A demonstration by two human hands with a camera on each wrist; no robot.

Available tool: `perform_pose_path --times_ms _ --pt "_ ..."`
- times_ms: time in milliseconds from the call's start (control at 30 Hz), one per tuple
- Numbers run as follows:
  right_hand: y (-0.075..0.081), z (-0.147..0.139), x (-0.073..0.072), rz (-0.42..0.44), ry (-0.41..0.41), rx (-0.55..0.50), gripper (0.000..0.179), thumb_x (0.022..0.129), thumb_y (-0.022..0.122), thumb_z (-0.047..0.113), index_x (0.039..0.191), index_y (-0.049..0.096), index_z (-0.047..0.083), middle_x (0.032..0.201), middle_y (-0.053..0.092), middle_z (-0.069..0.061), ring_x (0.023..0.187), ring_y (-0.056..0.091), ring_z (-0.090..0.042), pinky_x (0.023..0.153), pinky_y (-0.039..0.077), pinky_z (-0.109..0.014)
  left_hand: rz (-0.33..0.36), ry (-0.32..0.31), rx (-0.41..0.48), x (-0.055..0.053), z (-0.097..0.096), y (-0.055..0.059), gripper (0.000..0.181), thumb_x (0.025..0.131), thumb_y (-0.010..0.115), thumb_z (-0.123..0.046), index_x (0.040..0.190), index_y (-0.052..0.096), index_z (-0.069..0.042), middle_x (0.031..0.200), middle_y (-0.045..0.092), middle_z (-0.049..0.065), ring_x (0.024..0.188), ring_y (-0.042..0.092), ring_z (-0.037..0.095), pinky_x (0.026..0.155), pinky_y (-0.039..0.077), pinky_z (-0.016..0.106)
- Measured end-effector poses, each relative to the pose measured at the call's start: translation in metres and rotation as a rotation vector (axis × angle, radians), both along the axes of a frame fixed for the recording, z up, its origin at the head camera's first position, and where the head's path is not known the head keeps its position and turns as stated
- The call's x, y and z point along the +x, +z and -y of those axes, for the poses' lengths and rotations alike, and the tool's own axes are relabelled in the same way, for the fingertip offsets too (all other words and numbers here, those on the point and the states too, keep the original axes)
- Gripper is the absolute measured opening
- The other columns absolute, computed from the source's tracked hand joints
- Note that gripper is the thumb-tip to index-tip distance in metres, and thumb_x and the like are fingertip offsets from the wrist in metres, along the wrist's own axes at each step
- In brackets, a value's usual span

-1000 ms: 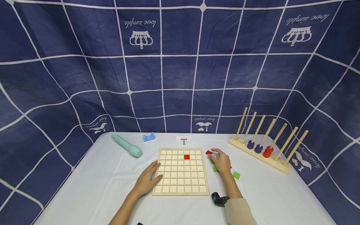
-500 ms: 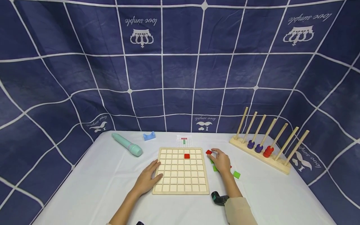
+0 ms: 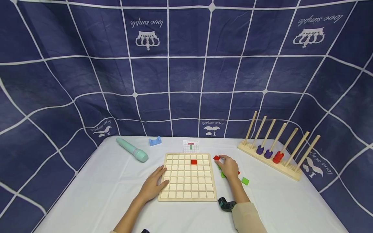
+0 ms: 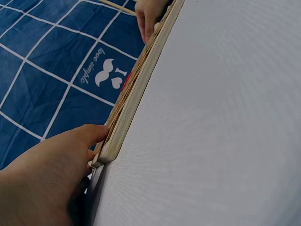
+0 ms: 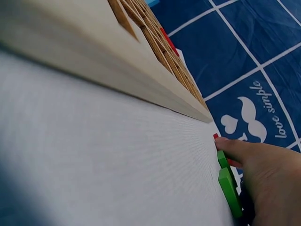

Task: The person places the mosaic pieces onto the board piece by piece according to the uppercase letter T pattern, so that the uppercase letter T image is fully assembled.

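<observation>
A wooden grid board (image 3: pixel 187 199) lies on the white table, with one red square tile (image 3: pixel 194 161) in a cell of its upper part. My left hand (image 3: pixel 151 185) rests along the board's left edge, fingers extended and thumb over the rim; in the left wrist view the thumb lies on the edge near a corner. Right of the board, my right hand (image 3: pixel 229 166) pinches another red tile (image 3: pixel 216 157) between thumb and index finger. Green tiles (image 3: pixel 223 174) lie partly hidden beneath that hand. Part of a further red tile (image 3: pixel 239 172) shows beside it.
A printed pattern card (image 3: pixel 190 146) lies behind the board. Back left are a teal microphone-shaped object (image 3: pixel 132 150) and a small blue stand (image 3: pixel 155 141). A wooden peg rack (image 3: pixel 285 168) with purple and red rings stands right. One green tile (image 3: pixel 245 181) lies near the right forearm.
</observation>
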State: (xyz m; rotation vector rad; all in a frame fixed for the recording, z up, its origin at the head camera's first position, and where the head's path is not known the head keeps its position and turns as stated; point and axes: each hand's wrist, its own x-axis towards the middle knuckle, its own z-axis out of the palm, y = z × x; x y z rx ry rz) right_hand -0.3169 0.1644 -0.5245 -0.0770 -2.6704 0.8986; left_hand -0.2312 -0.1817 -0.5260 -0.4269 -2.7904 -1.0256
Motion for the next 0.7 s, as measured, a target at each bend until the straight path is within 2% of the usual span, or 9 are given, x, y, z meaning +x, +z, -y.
perform_pose_path --times_ms 300,533,700 --pt "-0.001 -0.001 0.001 -0.014 0.008 -0.018 0.035 0.078 0.073 0.03 0.105 0.07 0.008 0.048 0.039 0.002 0.047 0.037 -0.014 0.041 0.029 -0.028 -0.013 -0.008 0.015 0.0 0.001 -0.002 0.06 0.089 0.059 -0.039 0.137 0.044 -0.007 0.146 0.033 0.014 0.132 0.03 0.036 0.104 0.026 0.055" --pt "-0.001 -0.002 0.005 -0.049 0.007 -0.062 0.033 0.08 0.073 0.028 0.107 0.069 0.009 0.049 0.033 0.003 0.044 0.028 -0.012 0.039 0.021 -0.027 -0.022 -0.012 0.021 0.001 0.0 -0.002 0.059 0.089 0.059 -0.037 0.137 0.043 -0.006 0.145 0.033 0.014 0.131 0.03 0.036 0.104 0.026 0.055" --pt "-0.001 0.002 0.011 -0.098 0.032 -0.092 0.033 0.079 0.073 0.03 0.105 0.07 0.01 0.047 0.031 0.004 0.042 0.024 -0.009 0.037 0.019 -0.024 -0.021 -0.011 0.016 0.001 0.001 0.0 0.059 0.089 0.059 -0.036 0.137 0.044 -0.005 0.145 0.033 0.014 0.131 0.03 0.036 0.104 0.026 0.055"
